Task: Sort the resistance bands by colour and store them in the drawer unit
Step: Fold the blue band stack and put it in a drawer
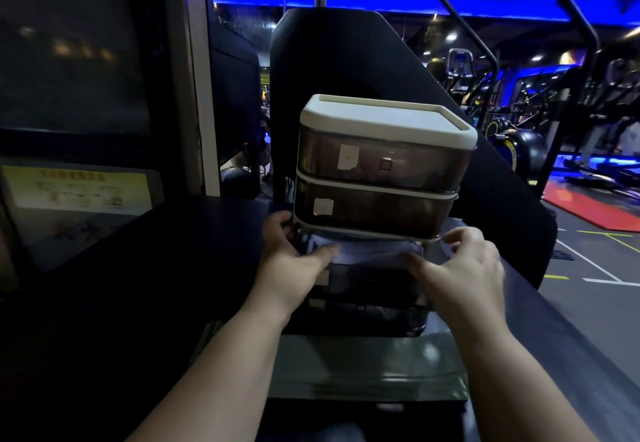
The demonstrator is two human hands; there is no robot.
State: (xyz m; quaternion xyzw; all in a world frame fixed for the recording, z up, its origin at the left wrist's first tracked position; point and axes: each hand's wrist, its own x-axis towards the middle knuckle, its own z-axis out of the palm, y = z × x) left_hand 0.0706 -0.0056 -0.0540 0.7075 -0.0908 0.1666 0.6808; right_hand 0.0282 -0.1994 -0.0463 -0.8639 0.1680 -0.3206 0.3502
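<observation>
Tucking a pale band (370, 251) flat into the drawer unit's (384, 122) open bottom drawer (374, 285) near the worktop's (156, 268) right edge, left hand (294, 254) and right hand (464, 261) each grasp an end.

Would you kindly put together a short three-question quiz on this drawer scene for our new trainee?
1. True or false: the top drawer of the drawer unit is pulled out.
2. How many closed drawers show a white paper label? A) none B) one C) two
3. Fill in: the left hand and right hand hold the open drawer, which contains a ___ band.
Key: 1 false; 2 C; 3 pale.
</observation>
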